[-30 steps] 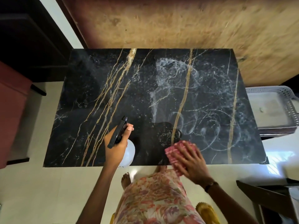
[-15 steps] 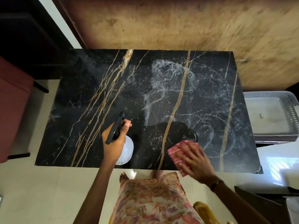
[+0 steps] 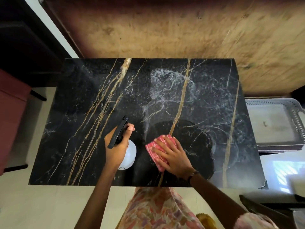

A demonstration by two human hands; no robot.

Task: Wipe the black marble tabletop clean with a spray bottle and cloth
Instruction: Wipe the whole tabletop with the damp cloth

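Note:
The black marble tabletop [image 3: 85, 129] with gold veins fills the middle of the view. Wet, whitish wipe streaks [image 3: 166, 90] show across its centre and right half. My left hand [image 3: 116, 146] grips a spray bottle [image 3: 130, 151] with a white body and black trigger head, held over the near-left part of the top. My right hand [image 3: 171, 154] lies flat with spread fingers on a red checked cloth [image 3: 158, 142], pressing it onto the marble near the front edge, just right of the bottle.
A white perforated plastic basket [image 3: 274, 103] sits beside the table on the right. A rough brown wall [image 3: 165, 27] runs behind the table. A reddish chair [image 3: 11, 103] stands at the left, dark furniture [image 3: 264, 205] at lower right. Pale floor tiles [image 3: 49, 207] lie below.
My right hand has slid the cloth forward and to the left, closer to the spray bottle. The left hand and bottle have kept their place over the table.

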